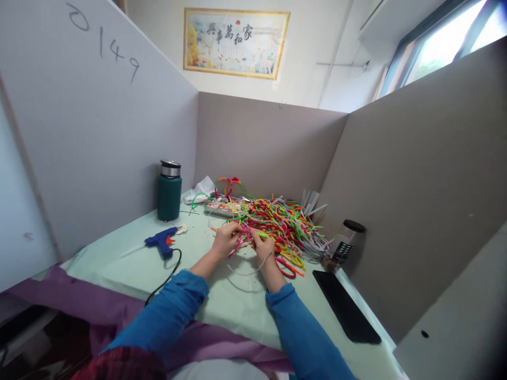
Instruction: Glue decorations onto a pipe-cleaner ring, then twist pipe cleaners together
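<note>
My left hand [225, 238] and my right hand [262, 244] meet at the near edge of a big heap of bright pipe cleaners [285, 224] on the pale green table cover [222, 295]. Both hands pinch the same few strands, pink and green ones, between fingers and thumbs. A thin white strand [249, 272] loops down from my right hand onto the cover. Both forearms wear blue sleeves.
A blue glue gun [161, 240] with a black cord lies left of my hands. A dark green flask [169, 191] stands at the back left. Bent headband shapes [228, 184] sit behind the heap. A black flat device [345, 311] and a clear jar [345, 241] lie right. Grey partitions enclose the table.
</note>
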`<state>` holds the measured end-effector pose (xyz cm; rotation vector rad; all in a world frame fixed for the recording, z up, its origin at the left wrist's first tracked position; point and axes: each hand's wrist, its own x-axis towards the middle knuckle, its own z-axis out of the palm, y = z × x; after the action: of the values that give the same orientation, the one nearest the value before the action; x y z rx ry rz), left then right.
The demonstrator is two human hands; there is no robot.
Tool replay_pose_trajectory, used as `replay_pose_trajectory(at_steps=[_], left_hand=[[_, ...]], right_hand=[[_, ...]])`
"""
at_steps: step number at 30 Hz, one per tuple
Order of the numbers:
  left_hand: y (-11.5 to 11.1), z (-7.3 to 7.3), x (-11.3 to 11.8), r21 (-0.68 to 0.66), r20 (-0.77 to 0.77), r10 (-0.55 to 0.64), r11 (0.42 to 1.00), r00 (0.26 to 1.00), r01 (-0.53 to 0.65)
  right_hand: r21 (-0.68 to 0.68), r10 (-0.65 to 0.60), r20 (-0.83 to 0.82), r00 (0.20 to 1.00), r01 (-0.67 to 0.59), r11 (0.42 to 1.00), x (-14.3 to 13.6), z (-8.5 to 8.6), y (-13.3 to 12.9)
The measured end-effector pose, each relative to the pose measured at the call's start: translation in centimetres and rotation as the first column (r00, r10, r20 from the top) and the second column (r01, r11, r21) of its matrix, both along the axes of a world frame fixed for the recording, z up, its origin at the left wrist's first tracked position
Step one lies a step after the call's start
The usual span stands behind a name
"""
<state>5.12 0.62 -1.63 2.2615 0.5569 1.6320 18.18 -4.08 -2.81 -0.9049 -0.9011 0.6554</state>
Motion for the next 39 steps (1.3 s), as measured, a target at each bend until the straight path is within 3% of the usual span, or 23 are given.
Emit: replay_pose_trajectory(at_steps=[2,4,7,10,12,15,19,21,27,34,39], left_hand=[[0.28,-0.20,0.16,-0.112,0.044,0.020,0.994,0.999,-0.015],[0.54,-0.38,0.39,-0.275,0.113,-0.010,0.961,0.993,0.041],[0.72,-0.39,0.70,-0.486,0.287,-0.108,0.840,0.952,0.241],[0.62,-0.17,0.81,-0.567,0.398,-0.151,0.735,0.905,0.371],[0.55,-0.11,0.84,-0.582,0.403,-0.153,0.718,0.902,0.382],[0.58,-0.35,0.87,-0.555,0.341,-0.144,0.767,0.929,0.322],[0.66,-0.76,0.79,-0.454,0.142,-0.066,0.882,0.988,0.125],[0.61,-0.79,0.66,-0.406,0.066,-0.015,0.913,0.998,0.040],[0.53,-0.60,0.51,-0.337,-0.035,-0.006,0.941,0.999,-0.006],[0.80,-0.67,0.51,-0.307,-0.052,-0.029,0.952,0.998,0.011],[0.51,-0.39,0.46,-0.313,-0.062,-0.060,0.949,0.996,0.038]], right_hand=[[-0.004,0.002,-0.006,1.000,-0.002,1.000,-0.02,-0.07,0.05],[0.012,0.010,0.018,1.000,-0.010,1.000,-0.04,-0.06,-0.05],[0.035,0.022,0.062,0.998,-0.024,0.999,-0.10,0.09,-0.36],[0.024,0.009,0.087,0.996,-0.012,1.000,-0.21,0.25,-0.58],[0.017,0.000,0.103,0.995,-0.002,1.000,-0.25,0.26,-0.59],[-0.002,0.009,0.089,0.996,-0.008,1.000,-0.16,0.04,-0.44],[-0.010,0.028,0.078,0.997,-0.027,1.000,0.10,-0.32,-0.24],[-0.011,0.018,0.077,0.997,-0.017,1.000,0.12,-0.39,-0.21],[-0.064,-0.024,0.051,0.998,0.027,0.998,-0.29,-0.42,-0.04],[-0.071,0.040,0.087,0.995,-0.034,0.997,-0.48,-0.31,-0.13],[-0.123,0.048,0.014,0.999,-0.046,0.991,-0.50,-0.32,-0.23]])
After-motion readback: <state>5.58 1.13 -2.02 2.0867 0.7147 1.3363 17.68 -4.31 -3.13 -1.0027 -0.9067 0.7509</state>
